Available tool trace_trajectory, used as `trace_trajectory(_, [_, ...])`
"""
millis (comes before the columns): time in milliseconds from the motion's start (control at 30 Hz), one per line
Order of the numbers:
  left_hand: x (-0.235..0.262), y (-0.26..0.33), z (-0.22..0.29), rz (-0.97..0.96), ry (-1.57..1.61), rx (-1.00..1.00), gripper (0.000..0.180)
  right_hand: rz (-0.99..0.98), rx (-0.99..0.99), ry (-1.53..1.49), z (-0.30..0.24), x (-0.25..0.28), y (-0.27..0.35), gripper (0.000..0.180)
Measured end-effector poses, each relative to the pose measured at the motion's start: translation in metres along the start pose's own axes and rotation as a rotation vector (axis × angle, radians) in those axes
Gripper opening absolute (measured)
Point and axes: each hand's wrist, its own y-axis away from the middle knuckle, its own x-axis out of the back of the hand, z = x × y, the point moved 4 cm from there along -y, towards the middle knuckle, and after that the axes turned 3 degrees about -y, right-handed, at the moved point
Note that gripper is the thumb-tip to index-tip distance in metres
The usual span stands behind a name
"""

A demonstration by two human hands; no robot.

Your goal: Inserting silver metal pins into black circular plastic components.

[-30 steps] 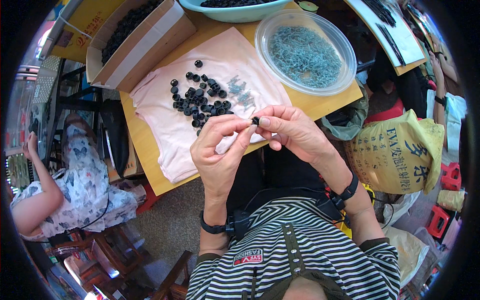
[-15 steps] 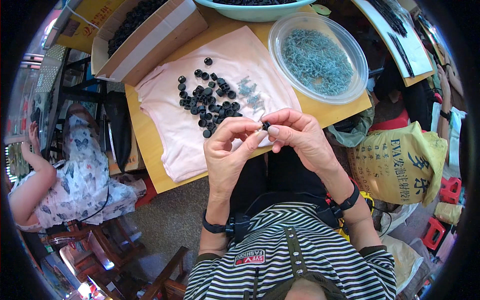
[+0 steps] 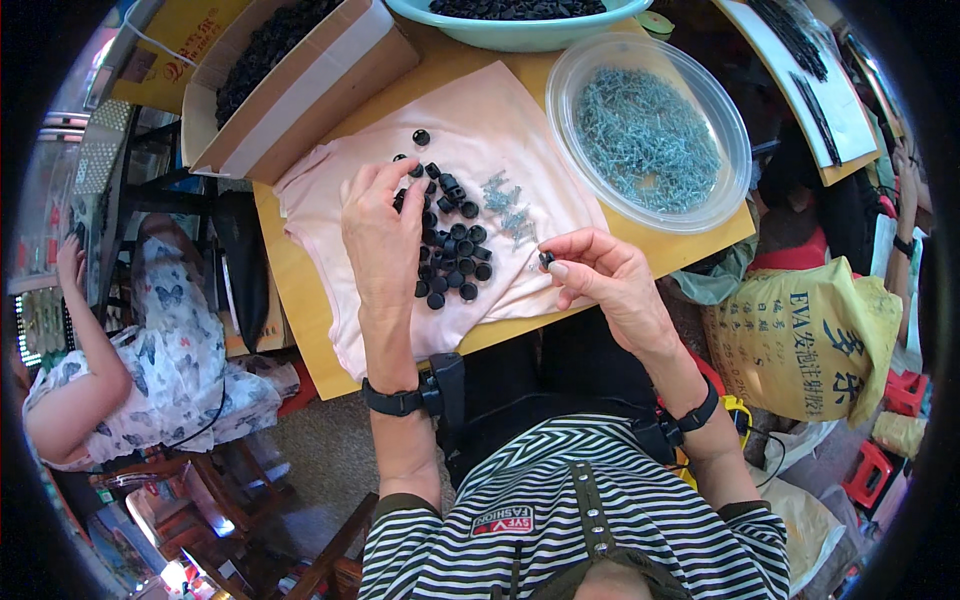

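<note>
My left hand (image 3: pixel 382 235) is over the left side of a pile of small round black plastic caps (image 3: pixel 459 248) on a pale pink cloth (image 3: pixel 500 110). Its thumb and forefinger are apart, with caps at the fingertips; none is clearly gripped. To the right, my right hand (image 3: pixel 612 285) pinches one small black cap (image 3: pixel 546 258) between thumb and fingers, above the cloth's near right edge. A small heap of silvery screws (image 3: pixel 510 210) lies on the cloth between the pile and the right hand.
Behind the cloth stand a cardboard box (image 3: pixel 300 90) of black parts and a light blue basin (image 3: pixel 520 32). A clear round tub (image 3: pixel 738 150) full of screws sits at the table's (image 3: pixel 340 385) right. Beside it is a yellow sack (image 3: pixel 780 340); another person's arm (image 3: pixel 90 350) shows left.
My left hand has left the right hand and moved up and left to the cap pile. The right hand keeps its black cap and has shifted slightly right and nearer.
</note>
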Motion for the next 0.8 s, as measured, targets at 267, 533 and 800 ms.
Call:
trace_trajectory(267, [-0.018, -0.009, -0.006, -0.074, -0.073, -0.056, 0.018, -0.002, -0.021, 0.016, -0.002, -0.003, 0.001, 0.023])
trace_trajectory(533, [0.008, 0.006, 0.018, -0.040, 0.306, 0.001, 0.017, -0.018, 0.047, 0.022, 0.001, 0.002, 0.003, 0.024])
trace_trajectory(800, [0.007, 0.062, 0.043, -0.213, 1.383, 0.168, 0.020, 0.004, 0.116, 0.022, -0.002, -0.002, 0.012, 0.026])
